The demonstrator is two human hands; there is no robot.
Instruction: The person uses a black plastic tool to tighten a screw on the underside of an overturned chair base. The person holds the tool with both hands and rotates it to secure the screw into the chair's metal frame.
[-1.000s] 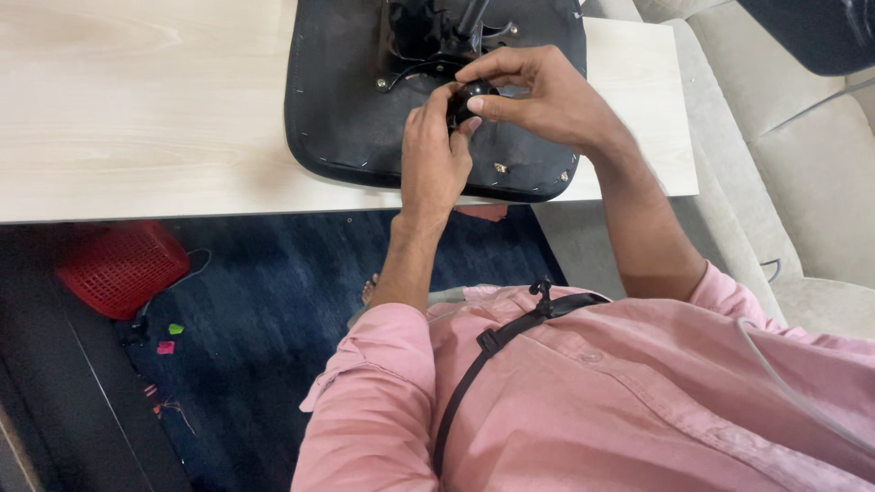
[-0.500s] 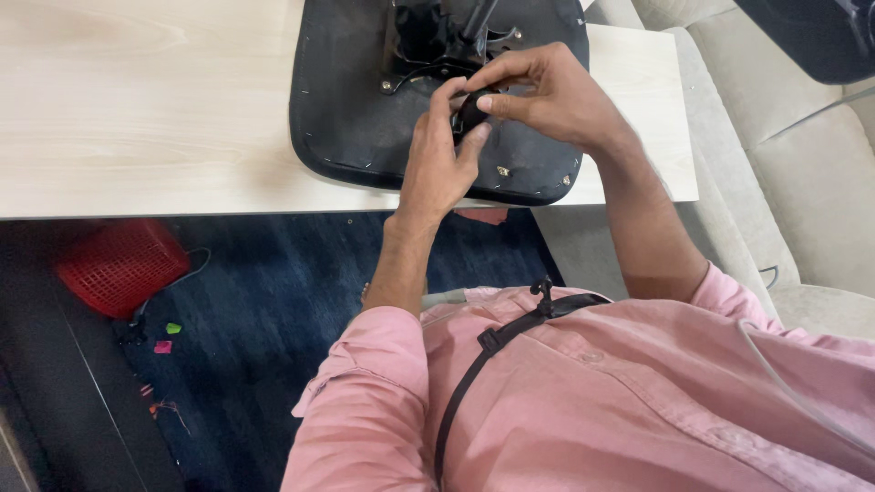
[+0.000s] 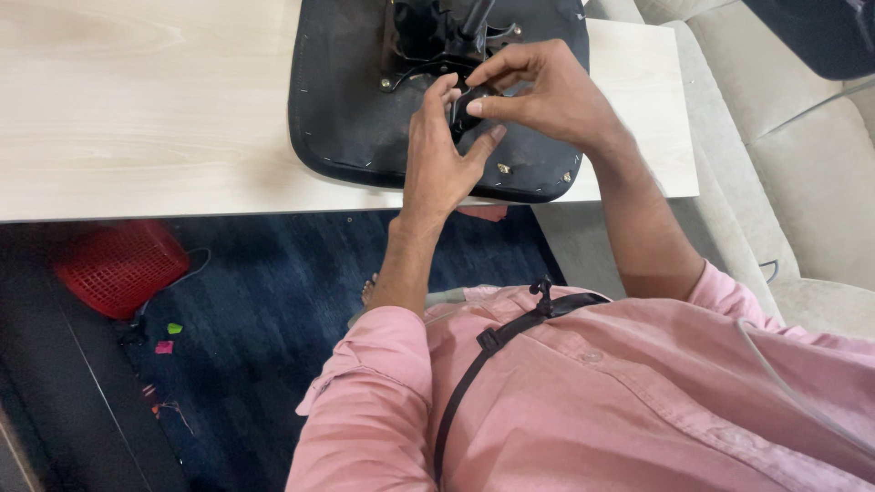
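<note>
Two hands meet on a small black knob (image 3: 465,107), which sits on the underside of an upturned black chair seat (image 3: 351,118), just below its metal bracket (image 3: 428,41). The right hand (image 3: 547,96) pinches the knob between thumb and fingertips, closed tight on it. The left hand (image 3: 442,150) comes up from below, fingers curled loosely against the knob's near side. The seat lies on a pale wooden table (image 3: 137,100), near its front edge. A beige sofa (image 3: 802,155) stands to the right, a red basket (image 3: 118,266) on the dark floor.
</note>
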